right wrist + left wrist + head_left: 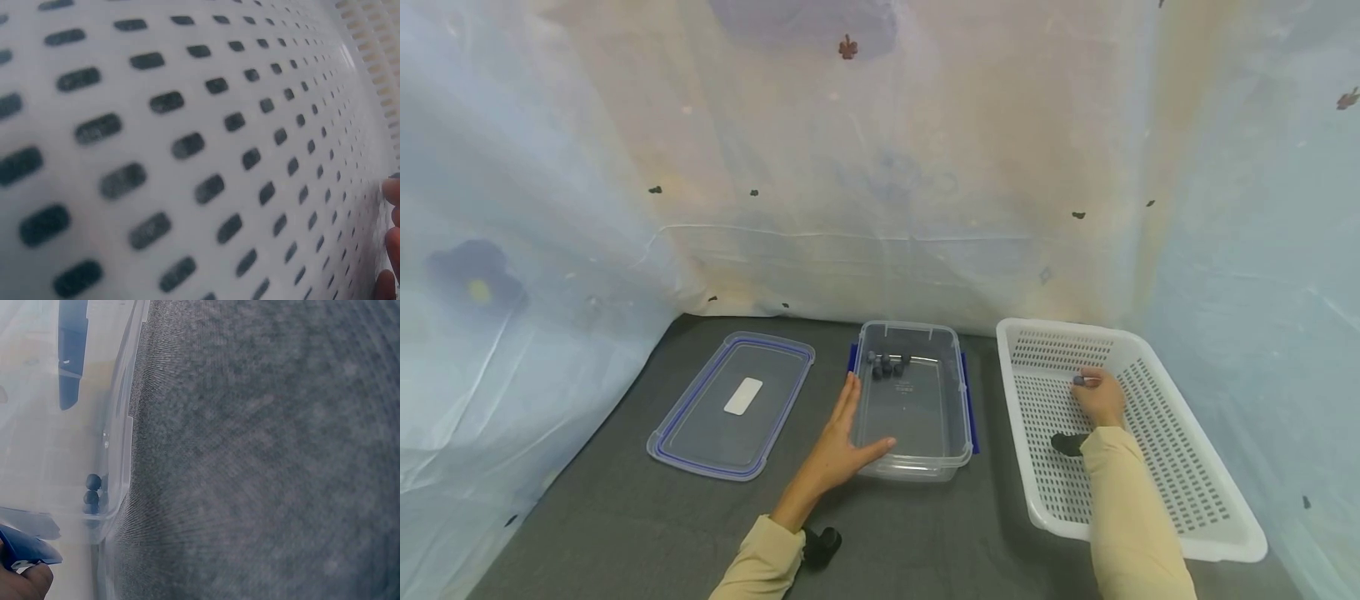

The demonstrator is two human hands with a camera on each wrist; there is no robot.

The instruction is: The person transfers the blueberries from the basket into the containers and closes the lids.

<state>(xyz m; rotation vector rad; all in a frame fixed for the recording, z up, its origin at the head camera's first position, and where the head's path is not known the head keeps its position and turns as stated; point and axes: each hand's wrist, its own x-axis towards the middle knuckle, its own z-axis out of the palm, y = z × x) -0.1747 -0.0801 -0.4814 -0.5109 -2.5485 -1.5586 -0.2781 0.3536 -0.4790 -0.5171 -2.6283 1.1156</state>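
In the head view, my right hand (pixel 1102 402) reaches into the white perforated basket (pixel 1020 433) and pinches a small dark round blueberry (pixel 1078 381) between fingertips and thumb. The right wrist view shows mostly the basket's slotted wall (pixel 187 125), with fingertips (pixel 392 190) at its right edge. My left hand (pixel 835 454) is at the near left corner of a clear plastic box (pixel 917 461), fingers stretched along its side and thumb spread over the near rim. Several blueberries (pixel 886 367) lie together at the box's far left. In the left wrist view a thumb (pixel 39 580) is beside a blue side latch (pixel 28 547).
A clear lid (pixel 700 425) with a blue seal and white label (pixel 743 396) lies flat left of the box. Blue latches (pixel 970 408) hang folded out from the box's sides. Grey cloth (pixel 625 517) covers the table, and a patterned plastic curtain (pixel 880 167) surrounds it.
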